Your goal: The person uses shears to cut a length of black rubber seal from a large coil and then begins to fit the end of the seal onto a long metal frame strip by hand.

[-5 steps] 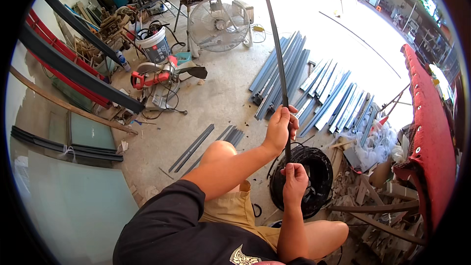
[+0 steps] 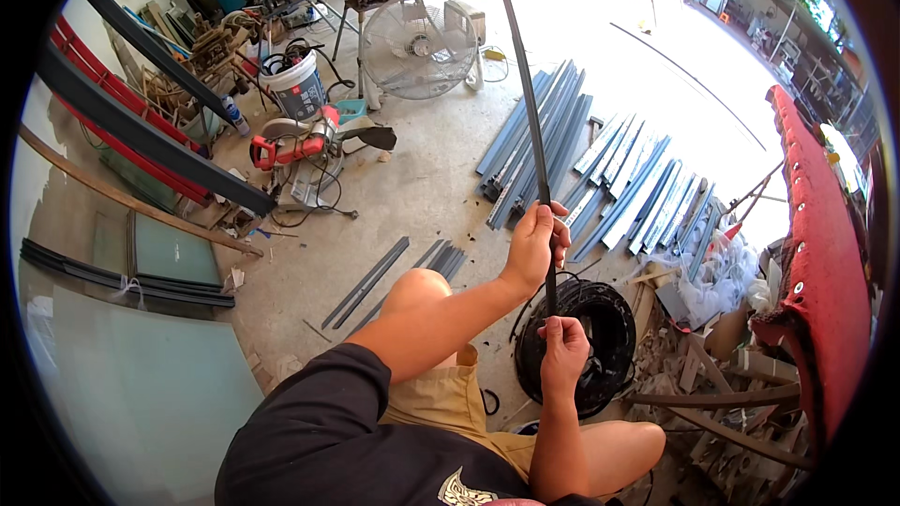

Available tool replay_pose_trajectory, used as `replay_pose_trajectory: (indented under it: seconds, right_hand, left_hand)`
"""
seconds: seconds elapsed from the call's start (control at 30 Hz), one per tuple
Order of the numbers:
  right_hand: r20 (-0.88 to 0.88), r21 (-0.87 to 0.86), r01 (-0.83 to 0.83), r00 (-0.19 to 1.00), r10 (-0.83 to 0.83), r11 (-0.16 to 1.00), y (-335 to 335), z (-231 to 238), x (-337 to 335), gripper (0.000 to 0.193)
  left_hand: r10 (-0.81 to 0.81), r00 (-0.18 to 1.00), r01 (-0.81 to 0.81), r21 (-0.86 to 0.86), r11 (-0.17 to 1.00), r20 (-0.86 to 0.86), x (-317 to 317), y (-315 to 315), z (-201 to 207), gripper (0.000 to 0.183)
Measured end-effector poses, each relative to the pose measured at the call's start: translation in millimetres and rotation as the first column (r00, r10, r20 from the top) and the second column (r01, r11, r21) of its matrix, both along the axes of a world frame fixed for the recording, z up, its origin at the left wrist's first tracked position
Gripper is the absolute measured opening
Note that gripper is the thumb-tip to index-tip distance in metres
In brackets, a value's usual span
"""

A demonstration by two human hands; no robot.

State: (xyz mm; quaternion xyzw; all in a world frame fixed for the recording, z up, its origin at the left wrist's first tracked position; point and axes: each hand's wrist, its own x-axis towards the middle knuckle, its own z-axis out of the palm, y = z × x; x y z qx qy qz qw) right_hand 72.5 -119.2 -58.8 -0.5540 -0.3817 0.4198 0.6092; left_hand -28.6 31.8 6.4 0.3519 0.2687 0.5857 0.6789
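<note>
A long, narrow dark grey profile rises from my hands at a steep slant, its far end leaning slightly left. My left hand is closed round it, a short way above its lower end. Below, my right hand pinches at that lower end with thumb and fingers; whether a thinner strip is also between them is hidden. Right under my hands a black coil of glossy strip lies on the floor between my knees, with a thin loop standing off its left side.
Grey profiles lie bundled ahead, with shorter pieces to their right. A red mitre saw, a bucket and a floor fan stand far left. Glass panes lean at left. Scrap and a red padded panel are at right.
The profile's far end has tipped slightly to the left. My right hand has dropped a little, while my left hand keeps nearly the same place.
</note>
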Motion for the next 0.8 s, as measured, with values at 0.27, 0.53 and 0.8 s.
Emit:
replay_pose_trajectory:
  seconds: [0.27, 0.53, 0.8]
  right_hand:
    - [-0.014, 0.021, -0.012, 1.000, 0.013, 1.000, 2.9, 6.5, -3.2, 0.022]
    - [-0.061, 0.049, 0.040, 0.997, -0.037, 0.998, 8.5, 4.1, -1.3, 0.018]
    - [0.042, 0.103, 0.038, 0.998, -0.043, 0.994, 21.9, 28.7, -3.2, 0.014]
  left_hand:
    - [-0.012, 1.000, 0.011, -0.013, 1.000, -0.022, 2.6, 0.1, -3.0, 0.034]
    - [-0.055, 0.995, 0.052, -0.039, 0.998, -0.084, 6.2, -4.3, -3.1, 0.034]
    - [-0.109, 0.989, 0.106, -0.033, 0.994, -0.098, 9.7, -7.9, -5.4, 0.032]
